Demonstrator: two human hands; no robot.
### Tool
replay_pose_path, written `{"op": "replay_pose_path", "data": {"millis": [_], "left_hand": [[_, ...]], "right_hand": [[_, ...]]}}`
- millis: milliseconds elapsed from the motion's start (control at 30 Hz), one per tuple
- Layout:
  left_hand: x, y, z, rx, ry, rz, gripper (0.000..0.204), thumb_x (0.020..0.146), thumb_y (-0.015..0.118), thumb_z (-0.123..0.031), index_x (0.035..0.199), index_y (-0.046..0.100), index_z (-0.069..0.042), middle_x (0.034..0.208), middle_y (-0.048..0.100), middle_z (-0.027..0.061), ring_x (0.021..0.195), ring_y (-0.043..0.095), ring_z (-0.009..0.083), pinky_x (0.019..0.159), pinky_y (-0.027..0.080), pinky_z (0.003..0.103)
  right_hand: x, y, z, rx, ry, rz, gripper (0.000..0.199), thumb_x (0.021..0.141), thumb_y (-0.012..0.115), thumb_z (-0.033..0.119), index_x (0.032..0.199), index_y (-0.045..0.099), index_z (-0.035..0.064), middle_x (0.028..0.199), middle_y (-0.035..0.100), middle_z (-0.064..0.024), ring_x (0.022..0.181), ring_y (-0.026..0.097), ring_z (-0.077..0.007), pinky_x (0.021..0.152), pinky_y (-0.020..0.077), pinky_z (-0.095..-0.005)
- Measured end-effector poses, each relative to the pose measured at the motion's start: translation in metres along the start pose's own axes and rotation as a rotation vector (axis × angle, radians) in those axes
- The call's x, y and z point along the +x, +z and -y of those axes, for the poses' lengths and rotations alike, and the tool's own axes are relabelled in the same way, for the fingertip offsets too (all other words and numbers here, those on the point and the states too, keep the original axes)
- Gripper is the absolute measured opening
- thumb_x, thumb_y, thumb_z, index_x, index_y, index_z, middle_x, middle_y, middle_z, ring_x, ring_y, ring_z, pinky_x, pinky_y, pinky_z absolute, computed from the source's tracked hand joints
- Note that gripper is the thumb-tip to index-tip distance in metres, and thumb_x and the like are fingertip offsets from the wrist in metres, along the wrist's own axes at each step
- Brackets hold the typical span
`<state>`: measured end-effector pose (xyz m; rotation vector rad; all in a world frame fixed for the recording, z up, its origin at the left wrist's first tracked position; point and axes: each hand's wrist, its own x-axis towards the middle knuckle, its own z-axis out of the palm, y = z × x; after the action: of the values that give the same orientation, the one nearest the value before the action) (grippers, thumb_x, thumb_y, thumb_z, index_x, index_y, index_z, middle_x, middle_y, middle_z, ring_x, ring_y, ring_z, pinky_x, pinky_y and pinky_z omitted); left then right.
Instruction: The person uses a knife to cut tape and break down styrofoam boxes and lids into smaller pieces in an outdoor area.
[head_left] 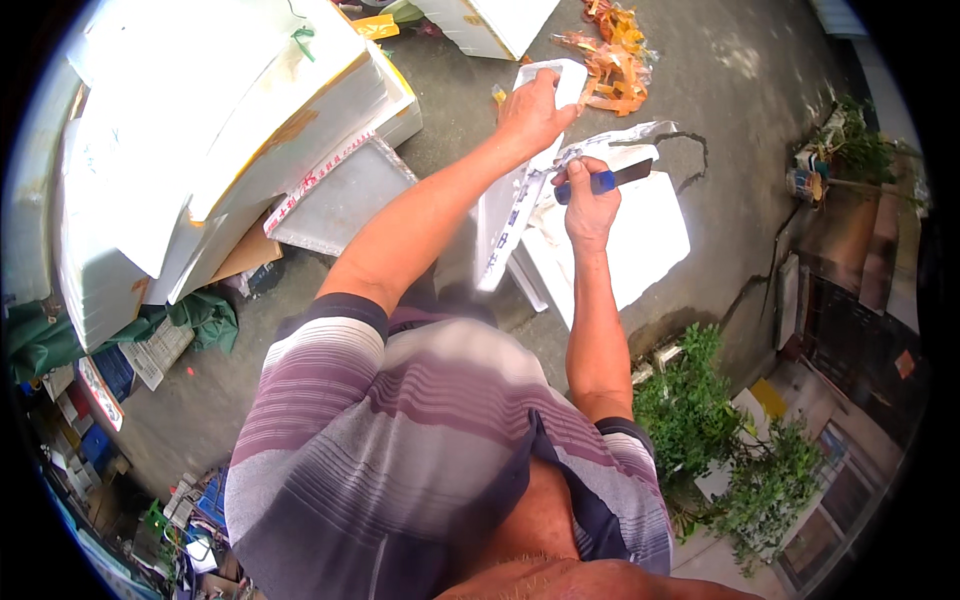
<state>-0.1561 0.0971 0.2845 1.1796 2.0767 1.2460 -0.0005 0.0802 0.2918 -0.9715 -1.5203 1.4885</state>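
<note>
My left hand (pixel 535 112) is closed over the far end of a white foam box lid (pixel 505 215), which stands tilted on its edge. In my right hand (pixel 592 208) is a blue-handled blade (pixel 604 182) with a short, broad, dark blade pointing right. The thumb of that hand also presses on a strip of white printed tape (pixel 570 157) that runs along the lid; its loose end trails off to the right. Under and beside the lid lies a white foam box (pixel 645 240), washed out by bright light. The fingers under the tape are partly hidden.
Large white foam boxes (pixel 270 130) are piled at the left, with a flat foam lid (pixel 345 200) beside them. Another foam box (pixel 490 25) and crumpled orange tape (pixel 615 60) lie at the far side. Leafy plants (pixel 690 400) grow at the right. Mixed clutter (pixel 190 530) fills the lower left.
</note>
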Motion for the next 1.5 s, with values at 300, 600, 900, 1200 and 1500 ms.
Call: {"op": "replay_pose_path", "data": {"millis": [300,600,900,1200,1500], "left_hand": [[0.053,-0.031,0.027,0.029,0.122,-0.320,0.044,0.079,0.064,-0.027,0.105,0.046,0.003,0.089,0.056,0.0295,0.085,0.056,0.0459,0.073,0.044,0.051],[0.093,-0.037,0.054,0.181,0.237,-0.502,0.045,0.080,0.062,-0.029,0.100,0.048,0.008,0.092,0.055,0.0318,0.087,0.055,0.0470,0.076,0.045,0.050],[0.113,-0.052,0.072,0.250,0.252,-0.479,0.041,0.080,0.061,-0.030,0.092,0.052,0.009,0.088,0.056,0.0315,0.086,0.055,0.0470,0.075,0.045,0.050],[0.110,-0.069,0.061,0.137,0.138,-0.458,0.039,0.076,0.066,-0.025,0.090,0.052,0.009,0.089,0.057,0.0316,0.088,0.057,0.0452,0.076,0.046,0.047],[0.086,-0.071,0.034,-0.020,-0.127,-0.445,0.058,0.075,0.067,-0.033,0.107,0.046,0.010,0.094,0.061,0.0283,0.091,0.061,0.0397,0.083,0.046,0.041]], "right_hand": [[-0.012,-0.016,0.007,0.220,0.201,0.144,0.014,0.088,0.062,0.015,0.089,0.058,0.0011,0.067,0.060,-0.0063,0.060,0.053,-0.0106,0.057,0.0416,-0.0237],[0.000,-0.029,0.015,0.519,0.219,0.192,0.007,0.086,0.060,0.009,0.087,0.057,0.0026,0.080,0.061,-0.0116,0.059,0.049,-0.0133,0.070,0.0504,-0.0378],[0.001,-0.028,0.027,0.499,0.245,0.308,0.006,0.085,0.059,0.009,0.086,0.057,0.0032,0.084,0.061,-0.0129,0.056,0.047,-0.0120,0.077,0.0517,-0.0449],[0.011,-0.012,0.041,0.504,0.272,0.433,0.009,0.084,0.059,0.009,0.083,0.057,0.0004,0.084,0.060,-0.0119,0.056,0.051,-0.0144,0.072,0.0532,-0.0414],[-0.001,-0.042,-0.003,0.167,0.387,-0.287,0.026,0.089,0.057,0.014,0.107,0.055,-0.0038,0.094,0.064,-0.0125,0.053,0.049,-0.0123,0.070,0.0536,-0.0396]]}}
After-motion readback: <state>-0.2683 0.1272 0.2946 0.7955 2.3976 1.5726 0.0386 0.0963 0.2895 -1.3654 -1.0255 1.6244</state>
